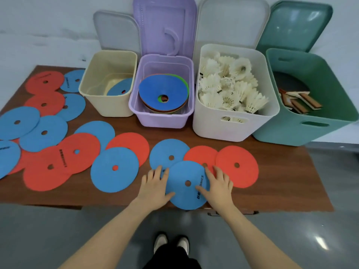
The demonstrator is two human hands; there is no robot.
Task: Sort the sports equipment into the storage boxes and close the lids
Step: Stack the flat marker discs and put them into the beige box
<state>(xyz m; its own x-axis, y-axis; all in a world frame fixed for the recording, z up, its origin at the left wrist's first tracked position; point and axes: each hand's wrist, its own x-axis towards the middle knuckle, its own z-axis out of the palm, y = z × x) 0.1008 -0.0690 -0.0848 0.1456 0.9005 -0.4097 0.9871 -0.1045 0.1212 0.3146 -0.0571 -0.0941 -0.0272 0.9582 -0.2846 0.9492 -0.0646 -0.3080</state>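
Both my hands on a blue disc at the table's near edge.

I see my left hand [155, 186] and right hand [218, 184] flanking the blue disc [187, 184], fingers spread and nearly straight, thumbs lying on its face; whether the fingertips have got under its rim I cannot tell from this angle. The disc overlaps another blue disc [168, 152] and a red disc [200, 155], with a second red disc [238, 166] just beside them. More red and blue discs lie scattered over the left of the brown table [291, 181]. Behind stand four open boxes, lids up: the cream box [110, 105] holds one blue disc, the purple box [163, 119] a stack of discs, the white box [229, 127] shuttlecocks [229, 84], and the green box [303, 131] what look like wooden-handled paddles [299, 101].
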